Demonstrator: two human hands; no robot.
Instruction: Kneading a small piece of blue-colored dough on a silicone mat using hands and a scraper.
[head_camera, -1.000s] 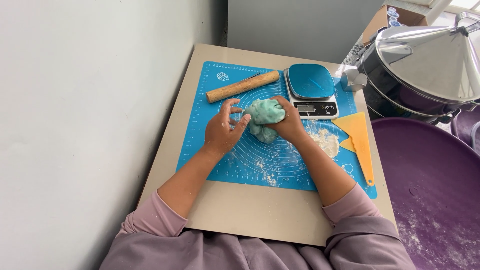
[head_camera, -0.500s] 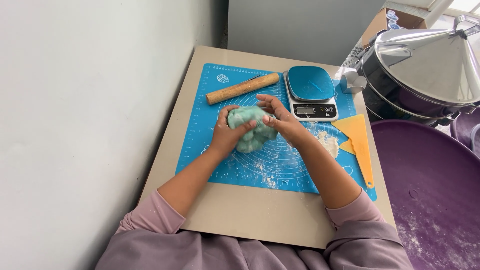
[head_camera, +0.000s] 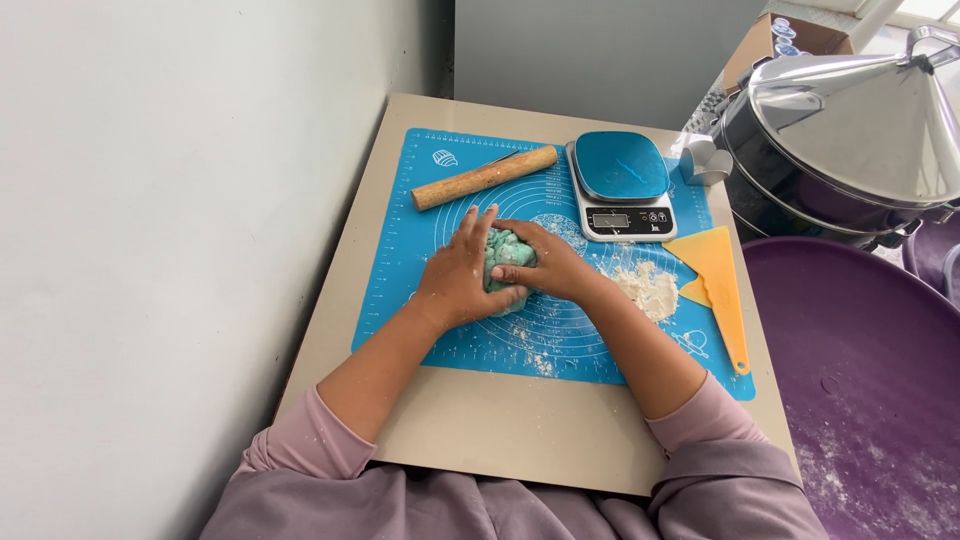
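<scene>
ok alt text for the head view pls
Both hands, left and right, press a green dough lump on a blue mat. Behind lie a rolling pin and a scale; right, flour and a yellow scraper.

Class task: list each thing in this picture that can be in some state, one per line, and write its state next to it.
Green dough: pressed between both hands on the mat.
Left hand: on the dough, fingers spread.
Right hand: wrapped over the dough.
Blue mat: flat, dusted with flour.
Rolling pin: lying idle on the mat.
Kitchen scale: platform empty, display on.
Yellow scraper: lying flat, unused.
Flour pile: loose, scattered.
Metal pot: lid on.
</scene>
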